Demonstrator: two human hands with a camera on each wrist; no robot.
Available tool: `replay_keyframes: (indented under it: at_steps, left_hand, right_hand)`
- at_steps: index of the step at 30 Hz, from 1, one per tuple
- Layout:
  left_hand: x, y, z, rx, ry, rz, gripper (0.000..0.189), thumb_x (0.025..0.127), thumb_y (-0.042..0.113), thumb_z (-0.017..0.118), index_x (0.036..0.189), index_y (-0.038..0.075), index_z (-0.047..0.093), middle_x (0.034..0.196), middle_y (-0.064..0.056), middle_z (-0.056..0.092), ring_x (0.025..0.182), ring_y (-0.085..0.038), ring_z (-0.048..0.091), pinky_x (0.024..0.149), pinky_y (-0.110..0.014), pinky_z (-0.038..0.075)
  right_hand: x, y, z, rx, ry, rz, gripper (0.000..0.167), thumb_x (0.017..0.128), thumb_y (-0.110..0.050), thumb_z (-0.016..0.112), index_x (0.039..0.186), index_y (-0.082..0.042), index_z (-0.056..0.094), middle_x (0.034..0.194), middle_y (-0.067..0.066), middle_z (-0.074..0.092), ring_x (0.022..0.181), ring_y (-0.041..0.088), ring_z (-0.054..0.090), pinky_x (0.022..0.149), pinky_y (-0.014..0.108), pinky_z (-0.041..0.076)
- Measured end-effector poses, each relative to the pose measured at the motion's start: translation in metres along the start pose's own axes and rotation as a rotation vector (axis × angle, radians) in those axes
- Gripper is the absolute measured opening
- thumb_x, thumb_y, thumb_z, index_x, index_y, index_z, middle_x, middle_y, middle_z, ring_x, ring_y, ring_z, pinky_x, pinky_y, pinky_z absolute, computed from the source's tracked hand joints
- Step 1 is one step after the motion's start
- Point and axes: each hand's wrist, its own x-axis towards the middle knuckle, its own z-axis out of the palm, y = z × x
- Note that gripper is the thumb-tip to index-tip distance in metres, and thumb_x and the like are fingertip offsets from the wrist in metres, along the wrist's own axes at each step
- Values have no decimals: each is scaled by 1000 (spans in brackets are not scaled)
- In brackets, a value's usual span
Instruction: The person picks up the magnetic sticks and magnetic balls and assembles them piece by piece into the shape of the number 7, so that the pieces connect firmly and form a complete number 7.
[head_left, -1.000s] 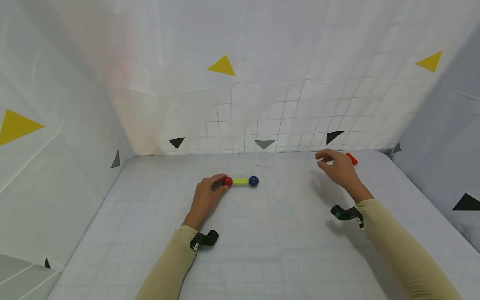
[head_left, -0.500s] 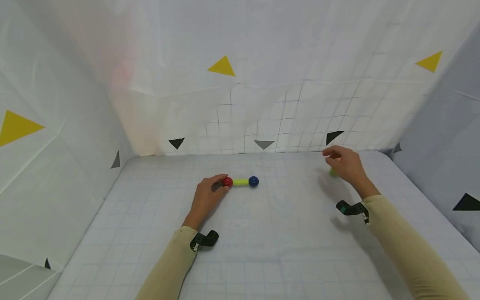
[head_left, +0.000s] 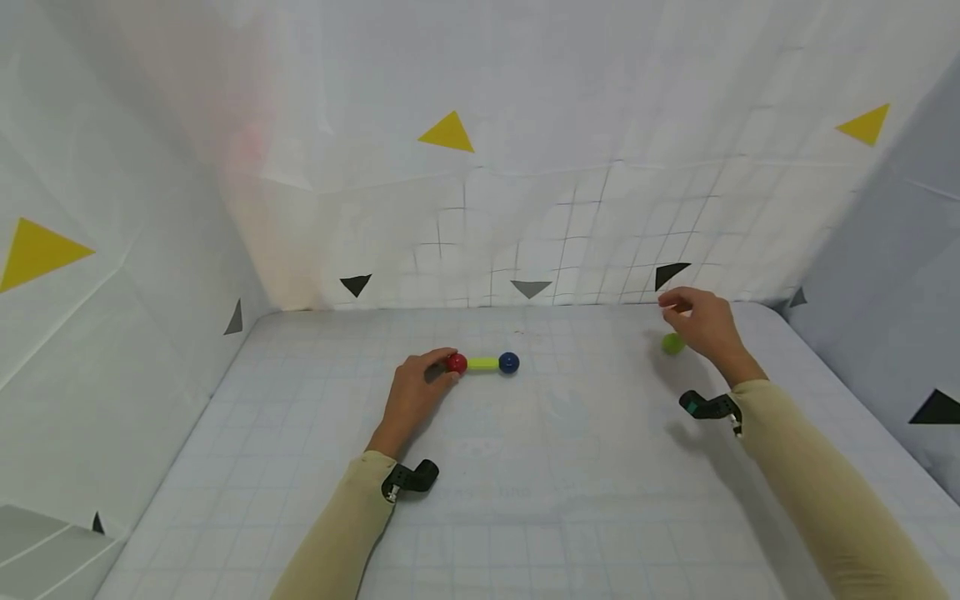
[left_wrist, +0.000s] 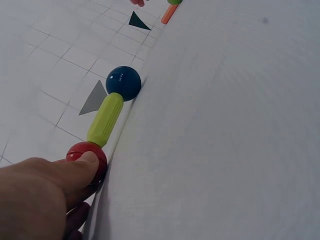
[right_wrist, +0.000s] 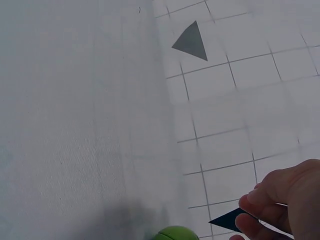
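Note:
My left hand [head_left: 411, 396] pinches a red ball [head_left: 457, 363] between thumb and fingers. A yellow-green rod [head_left: 483, 364] joins that ball to a dark blue ball [head_left: 509, 362], making a dumbbell shape that lies on the table. At the far right, my right hand [head_left: 705, 327] hovers above the table, fingers loosely bent, with nothing seen between them. Just below its fingers lies a green ball [head_left: 672, 343], partly covered by the hand in the head view. An orange-red rod [left_wrist: 170, 14] shows beside the green ball in the left wrist view; the right hand hides it from the head view.
A white table [head_left: 570, 492] with a faint grid spreads in front of me. White sheet walls close off the back and both sides, marked with yellow triangles [head_left: 448, 133] and dark ones. Each wrist carries a black camera mount [head_left: 411, 479].
The right hand has shifted right and slightly back, uncovering the green ball and covering the red rod seen earlier. The left hand and the joined piece have stayed in place.

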Motion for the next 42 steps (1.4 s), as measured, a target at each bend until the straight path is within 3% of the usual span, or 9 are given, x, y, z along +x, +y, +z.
replay_keyframes:
  at_steps: [5, 12, 23, 29, 34, 42]
  left_hand:
    - [1, 0, 1, -2, 3, -4, 42, 97, 23, 77, 138, 24, 69, 132, 1, 68, 125, -24, 55, 109, -46, 41]
    - [2, -2, 2, 4, 5, -4, 42, 97, 24, 77, 138, 25, 70, 133, 1, 68, 126, -25, 55, 110, -47, 40]
    - [1, -1, 2, -3, 5, 4, 41, 97, 22, 77, 137, 23, 70, 134, 0, 67, 127, -25, 54, 110, -47, 40]
    - [1, -2, 2, 14, 6, 10, 42, 97, 22, 77, 138, 23, 69, 134, 0, 67, 127, -24, 55, 110, -47, 40]
    - [-1, -2, 2, 3, 2, 5, 42, 97, 23, 77, 138, 23, 69, 134, -1, 67, 127, -25, 54, 111, -47, 40]
    - [1, -2, 2, -3, 7, 7, 40, 97, 22, 77, 137, 23, 70, 134, 0, 67, 127, -25, 54, 111, -47, 40]
  right_hand:
    - [4, 10, -2, -25, 8, 10, 29, 104, -16, 65, 125, 5, 66, 119, 30, 66, 111, 47, 56, 85, 59, 47]
    - [10, 26, -5, -32, -46, 83, 49, 106, -35, 62, 133, 5, 62, 127, 31, 60, 117, 48, 52, 88, 60, 49]
    - [14, 44, -2, -65, -131, 175, 39, 107, -14, 58, 141, 6, 56, 142, 36, 49, 129, 54, 45, 103, 67, 42]
    - [16, 53, 3, -143, -184, 152, 42, 109, -23, 56, 141, 4, 57, 136, 38, 52, 124, 54, 48, 100, 67, 43]
    - [15, 56, 3, -173, -236, 146, 40, 110, -19, 52, 142, 5, 55, 135, 39, 50, 121, 55, 47, 97, 67, 43]
    - [13, 58, 3, -191, -237, 106, 44, 110, -29, 56, 138, 3, 62, 132, 35, 56, 115, 52, 53, 91, 63, 47]
